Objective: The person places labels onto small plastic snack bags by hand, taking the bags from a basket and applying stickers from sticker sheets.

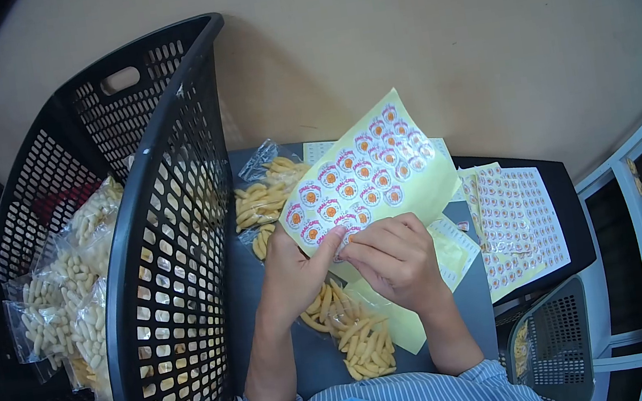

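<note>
A pale yellow sticker sheet with rows of round orange-and-pink labels is held up, tilted, in front of me. My left hand grips its lower left edge, thumb on the front. At the sheet's lower edge, the fingers of my right hand are pinched together beside a label; whether one is between the fingertips is hidden. Below my hands lies a clear bag of yellow finger-shaped snacks on the grey table. Another such bag rests behind my left hand.
To my left stands a tall black perforated basket holding several bags of pale snacks. More sticker sheets lie on a black surface at the right. Below them is a dark green basket. A beige wall rises behind the table.
</note>
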The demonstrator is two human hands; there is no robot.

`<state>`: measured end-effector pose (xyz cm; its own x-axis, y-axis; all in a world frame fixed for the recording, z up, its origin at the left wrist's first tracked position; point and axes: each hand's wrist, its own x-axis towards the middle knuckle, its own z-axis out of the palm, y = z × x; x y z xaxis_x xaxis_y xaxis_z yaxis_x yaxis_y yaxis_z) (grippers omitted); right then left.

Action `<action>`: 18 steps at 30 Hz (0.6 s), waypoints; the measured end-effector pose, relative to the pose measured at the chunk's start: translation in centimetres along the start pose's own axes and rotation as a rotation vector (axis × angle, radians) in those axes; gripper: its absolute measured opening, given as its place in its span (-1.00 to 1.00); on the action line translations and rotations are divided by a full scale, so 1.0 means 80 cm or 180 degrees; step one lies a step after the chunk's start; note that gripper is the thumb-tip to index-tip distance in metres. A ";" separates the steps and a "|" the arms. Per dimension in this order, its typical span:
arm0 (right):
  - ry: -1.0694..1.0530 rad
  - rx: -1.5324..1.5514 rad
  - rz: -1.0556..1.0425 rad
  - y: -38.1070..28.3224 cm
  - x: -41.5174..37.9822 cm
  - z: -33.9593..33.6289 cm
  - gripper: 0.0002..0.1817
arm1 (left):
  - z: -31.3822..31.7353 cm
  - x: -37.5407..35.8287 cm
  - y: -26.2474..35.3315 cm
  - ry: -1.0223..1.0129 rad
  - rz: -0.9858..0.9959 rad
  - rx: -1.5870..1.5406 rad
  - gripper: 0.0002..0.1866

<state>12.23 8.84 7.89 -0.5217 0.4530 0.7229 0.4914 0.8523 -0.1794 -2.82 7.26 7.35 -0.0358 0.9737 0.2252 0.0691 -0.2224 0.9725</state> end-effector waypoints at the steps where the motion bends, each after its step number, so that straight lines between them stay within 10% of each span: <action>1: 0.0005 0.0021 -0.0021 0.000 -0.001 0.000 -0.83 | -0.001 0.000 0.000 0.0101 0.0058 0.0004 -0.75; 18: 0.0044 0.0017 -0.0223 -0.008 0.000 -0.002 -0.84 | -0.009 0.001 0.004 0.0363 0.0061 -0.0556 -0.74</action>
<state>12.05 8.26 8.11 -0.5449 0.3886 0.7430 0.4503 0.8831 -0.1317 -3.52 7.27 7.70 -0.1495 0.9594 0.2392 -0.1026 -0.2557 0.9613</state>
